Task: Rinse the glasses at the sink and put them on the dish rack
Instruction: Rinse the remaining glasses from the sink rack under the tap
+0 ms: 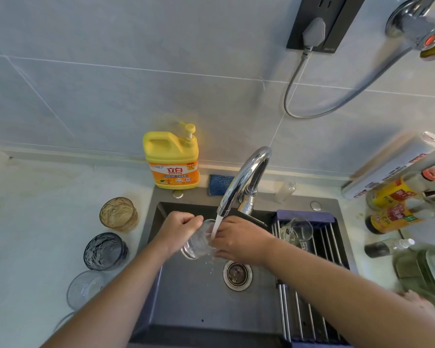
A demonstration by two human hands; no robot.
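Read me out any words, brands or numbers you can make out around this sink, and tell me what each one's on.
"立白": red characters on the label of the yellow detergent bottle; its smaller print is blurred.
Sauce bottles on the right: label characters too blurred to read.
Long wrap box: print unreadable.
Wall socket: one small mark, too small to read.

Bright, even light; wide-angle bending at the edges; slight softness throughout.
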